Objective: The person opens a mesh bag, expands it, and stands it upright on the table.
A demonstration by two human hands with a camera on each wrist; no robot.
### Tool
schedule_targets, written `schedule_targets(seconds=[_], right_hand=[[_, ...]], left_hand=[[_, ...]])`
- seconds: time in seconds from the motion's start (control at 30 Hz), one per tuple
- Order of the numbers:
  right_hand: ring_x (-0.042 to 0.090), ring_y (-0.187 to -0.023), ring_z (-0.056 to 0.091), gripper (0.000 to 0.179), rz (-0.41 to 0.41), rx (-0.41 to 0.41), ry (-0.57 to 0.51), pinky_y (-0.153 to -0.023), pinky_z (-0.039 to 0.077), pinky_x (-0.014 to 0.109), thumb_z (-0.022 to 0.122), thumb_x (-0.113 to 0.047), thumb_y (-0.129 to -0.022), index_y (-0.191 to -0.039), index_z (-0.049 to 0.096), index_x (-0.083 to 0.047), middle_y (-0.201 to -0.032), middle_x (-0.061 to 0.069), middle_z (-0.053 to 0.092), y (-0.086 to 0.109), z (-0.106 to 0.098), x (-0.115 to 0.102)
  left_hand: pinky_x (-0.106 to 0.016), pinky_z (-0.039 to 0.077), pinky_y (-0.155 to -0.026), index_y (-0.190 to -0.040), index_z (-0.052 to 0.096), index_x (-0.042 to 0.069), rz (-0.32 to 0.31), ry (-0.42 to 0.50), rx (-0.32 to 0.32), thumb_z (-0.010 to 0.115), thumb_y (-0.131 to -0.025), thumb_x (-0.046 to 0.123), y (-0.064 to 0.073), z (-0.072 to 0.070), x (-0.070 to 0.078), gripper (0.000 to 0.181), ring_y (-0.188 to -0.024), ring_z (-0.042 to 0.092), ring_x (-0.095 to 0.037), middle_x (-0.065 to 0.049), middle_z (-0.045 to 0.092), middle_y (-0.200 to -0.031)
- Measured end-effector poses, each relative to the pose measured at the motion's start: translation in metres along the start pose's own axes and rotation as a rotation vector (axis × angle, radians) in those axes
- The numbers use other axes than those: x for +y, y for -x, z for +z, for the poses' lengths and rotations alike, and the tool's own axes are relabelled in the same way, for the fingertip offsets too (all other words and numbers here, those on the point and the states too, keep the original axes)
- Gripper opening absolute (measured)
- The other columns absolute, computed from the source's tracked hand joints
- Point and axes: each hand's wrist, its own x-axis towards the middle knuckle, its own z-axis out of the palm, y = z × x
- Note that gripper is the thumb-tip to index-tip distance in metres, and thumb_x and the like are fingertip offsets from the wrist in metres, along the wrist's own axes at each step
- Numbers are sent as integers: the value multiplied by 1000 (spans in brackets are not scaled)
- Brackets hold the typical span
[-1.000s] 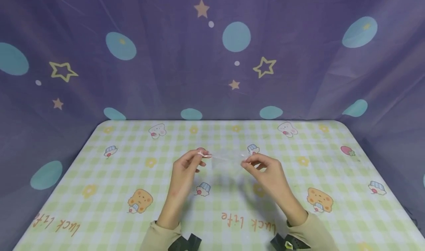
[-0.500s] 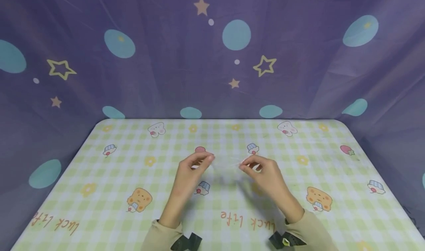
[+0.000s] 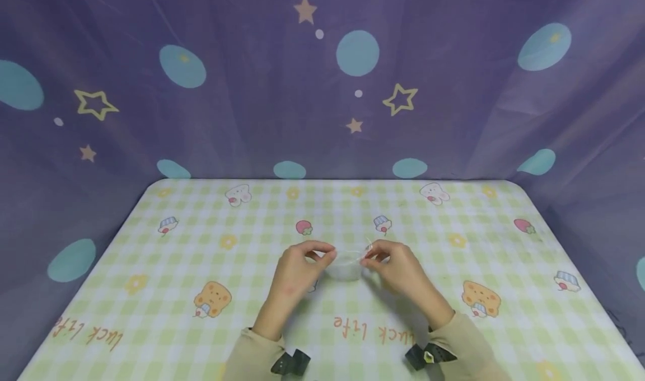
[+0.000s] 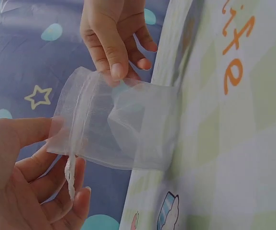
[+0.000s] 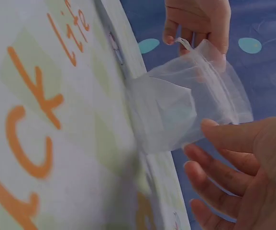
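A small sheer white drawstring pouch (image 3: pixel 345 271) hangs between my hands, just above the table. My left hand (image 3: pixel 301 269) pinches one side of its mouth between thumb and fingers. My right hand (image 3: pixel 395 266) pinches the opposite side. In the left wrist view the pouch (image 4: pixel 128 127) shows a stitched channel near the mouth, with a white cord (image 4: pixel 70 175) dangling beside my left fingers. Through the mesh in the right wrist view, a pale, angular piece (image 5: pixel 176 105) is visible inside the pouch; its kind is unclear.
The table has a green-and-white checked cover (image 3: pixel 166 269) with cartoon prints and lettering. Behind it and at both sides hangs a purple curtain (image 3: pixel 252 90) with stars and blue dots. A dark band (image 3: pixel 291 362) sits at each wrist.
My left hand has moved right and slightly down, from the cord side to the pouch's edge. Both hands stand closer together, and the pouch between them is slacker and lower.
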Motion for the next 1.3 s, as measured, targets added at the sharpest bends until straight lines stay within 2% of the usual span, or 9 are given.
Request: schedule_targets(seconds=[0.23,0.4,0.53,0.63,0.73,0.83,0.97,1.13,1.3], right_hand=[[15,-86,65,28,44,-39,42,-77,52,39,80,-24,-84,-108,72,-11,-98,-2,72,1,-20,-3],[22,-94,65,30,-64,-12,99,-80,51,44,76,-27,-89,-113,72,-9,-106,3,72,-1,-32,-13],[22,-100,64,24,-143,-10,205,-84,52,43,76,-29,-89,-107,75,-13,-107,1,71,-5,-33,-26],[17,-91,65,18,-187,-32,299,-76,53,36,77,-30,-88,-100,77,-17,-99,-4,72,-9,-30,-36],[9,-73,61,13,-241,-89,380,-61,49,28,78,-28,-86,-95,78,-18,-87,-8,71,-16,-29,-44],[4,-65,59,11,-280,-153,467,-56,48,26,80,-27,-84,-92,79,-19,-81,-9,71,-23,-29,-50],[8,-66,62,5,-314,-198,567,-58,51,30,81,-23,-84,-86,79,-19,-80,-7,72,-30,-28,-53],[9,-62,57,10,-330,-204,587,-56,49,32,76,-12,-82,-77,78,-21,-76,-8,71,-33,-30,-49],[11,-67,61,9,-312,-205,594,-58,50,33,76,-12,-82,-80,78,-21,-78,-9,70,-32,-32,-47]], left_hand=[[-35,47,-64,-92,78,28,7,-174,5,73,-89,40,-4,3,5,13,-73,62,-9,9,69,-83],[-36,48,-65,-89,78,30,52,-245,-6,72,-89,40,-6,3,9,12,-73,62,-8,11,69,-81],[-34,47,-61,-88,77,30,83,-297,-19,72,-90,39,-8,1,12,10,-68,60,-6,11,69,-78],[-32,45,-59,-87,77,31,105,-342,-27,72,-89,38,-10,0,16,9,-63,57,-4,13,67,-74],[-31,43,-55,-87,77,31,127,-390,-51,73,-89,36,-14,-2,20,7,-56,53,-3,14,63,-66],[-30,41,-54,-88,77,30,150,-442,-111,73,-89,36,-18,-3,23,7,-53,50,-4,16,63,-67],[-32,43,-58,-90,77,28,166,-527,-202,71,-90,35,-24,-6,25,9,-58,54,-6,18,69,-80],[-37,46,-64,-86,76,29,167,-596,-250,70,-89,30,-28,-11,23,7,-69,60,-10,18,69,-83],[-39,45,-66,-85,76,30,160,-582,-288,72,-88,29,-28,-15,24,5,-70,60,-11,18,67,-82]])
